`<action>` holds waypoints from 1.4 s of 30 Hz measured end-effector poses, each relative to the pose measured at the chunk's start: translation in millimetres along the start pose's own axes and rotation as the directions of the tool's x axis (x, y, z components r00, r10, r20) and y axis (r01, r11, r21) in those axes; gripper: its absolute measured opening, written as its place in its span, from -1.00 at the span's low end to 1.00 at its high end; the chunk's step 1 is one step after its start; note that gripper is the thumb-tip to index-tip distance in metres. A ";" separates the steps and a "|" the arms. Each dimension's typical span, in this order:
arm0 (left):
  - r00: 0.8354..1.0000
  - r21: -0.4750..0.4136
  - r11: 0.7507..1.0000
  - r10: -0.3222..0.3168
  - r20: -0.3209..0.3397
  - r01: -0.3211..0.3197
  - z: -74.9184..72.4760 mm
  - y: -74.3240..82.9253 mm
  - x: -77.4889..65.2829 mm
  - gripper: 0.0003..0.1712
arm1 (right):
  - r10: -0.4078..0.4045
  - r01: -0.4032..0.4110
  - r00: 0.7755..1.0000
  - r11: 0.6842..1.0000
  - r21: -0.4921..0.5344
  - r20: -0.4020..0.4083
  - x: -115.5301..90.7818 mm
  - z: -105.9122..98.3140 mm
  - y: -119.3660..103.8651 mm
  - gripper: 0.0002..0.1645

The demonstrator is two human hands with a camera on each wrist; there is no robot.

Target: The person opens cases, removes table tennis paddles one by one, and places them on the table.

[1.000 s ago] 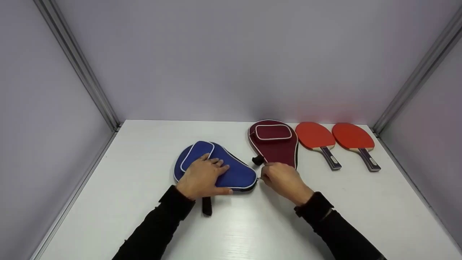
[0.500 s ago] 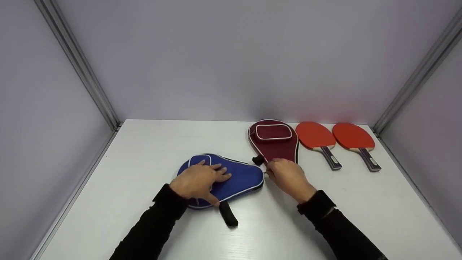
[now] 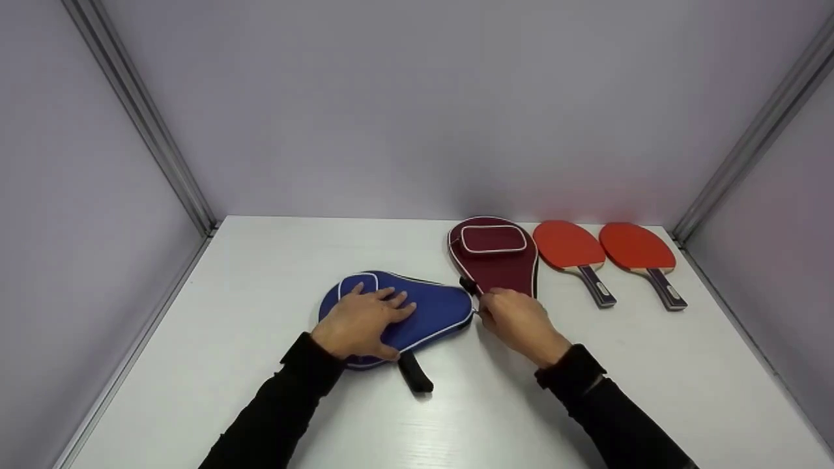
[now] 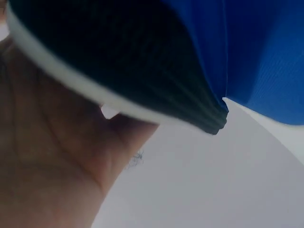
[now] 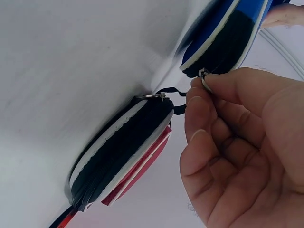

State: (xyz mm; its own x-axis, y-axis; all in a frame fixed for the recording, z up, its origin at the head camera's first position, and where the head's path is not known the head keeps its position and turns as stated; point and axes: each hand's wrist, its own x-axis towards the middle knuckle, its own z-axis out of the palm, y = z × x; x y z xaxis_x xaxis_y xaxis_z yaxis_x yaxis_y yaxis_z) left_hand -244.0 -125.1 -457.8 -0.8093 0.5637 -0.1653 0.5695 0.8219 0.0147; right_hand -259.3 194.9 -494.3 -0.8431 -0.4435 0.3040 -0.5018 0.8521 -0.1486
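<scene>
A blue paddle case (image 3: pixel 433 312) with white piping lies flat on the table, narrow end to the right. My left hand (image 3: pixel 365 322) rests on its wide part with fingers spread, partly covering a small pocket. In the left wrist view the palm (image 4: pixel 52 142) is beside the case's dark side band (image 4: pixel 128 61). At the narrow tip, my right hand (image 3: pixel 518 322) pinches a metal zipper pull (image 5: pixel 204 80) between thumb and forefinger. A black strap (image 3: pixel 415 373) sticks out from under the case's near edge.
A dark red paddle case (image 3: pixel 498 270) lies behind my right hand, which hides its narrow end. Right of it are two table tennis paddles, one red (image 3: pixel 568 244) and another red (image 3: pixel 637 246), near the table's back edge. Grey walls (image 3: pixel 417 117) enclose the white table (image 3: pixel 260 273).
The blue case has turned, its wide end swinging nearer and its narrow end shifting slightly right and back. Its strap moved right. My left hand shifted slightly left; my right hand slightly right.
</scene>
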 end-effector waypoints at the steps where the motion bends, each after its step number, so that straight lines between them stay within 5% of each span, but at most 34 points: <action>1: 1.000 0.002 1.000 -0.005 -0.005 0.005 0.5 -0.6 0.6 0.08 | -0.001 0.001 1.000 1.000 0.004 0.006 -0.2 0.1 -1.3 -0.85; 4: 1.000 -0.002 1.000 -0.019 -0.014 0.019 1.9 -2.0 2.0 0.07 | -0.021 0.021 1.000 1.000 0.013 0.018 -1.1 1.8 -6.9 -0.79; 12: 1.000 0.030 0.999 -0.016 -0.022 0.017 2.9 -2.6 2.5 0.07 | -0.235 0.235 0.972 0.972 -0.013 0.031 -4.9 4.2 -25.8 -0.90; 26: 1.000 -0.029 0.999 0.022 0.002 -0.022 -1.1 -1.9 0.5 0.05 | -0.223 0.226 0.971 0.974 -0.031 0.082 -7.4 -4.1 -32.7 -0.90; 32: 0.998 -0.068 0.996 0.055 -0.026 -0.057 1.7 5.0 3.8 0.03 | -0.280 0.287 0.947 0.958 -0.020 0.159 -9.0 -7.7 -41.7 -0.94; 42: 0.992 0.034 0.997 0.079 -0.097 -0.076 10.9 19.7 10.5 -0.01 | -0.322 0.316 0.922 0.947 0.062 0.213 -10.5 -10.3 -49.3 -0.96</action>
State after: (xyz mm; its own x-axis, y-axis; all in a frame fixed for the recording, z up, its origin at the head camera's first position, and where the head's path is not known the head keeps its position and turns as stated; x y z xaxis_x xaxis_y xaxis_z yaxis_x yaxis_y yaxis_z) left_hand -239.7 -103.8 -470.0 -0.7720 0.6321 -0.0673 0.6339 0.7734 -0.0067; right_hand -223.6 160.4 -480.5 -0.6576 -0.7425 0.1274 -0.7534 0.6494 -0.1035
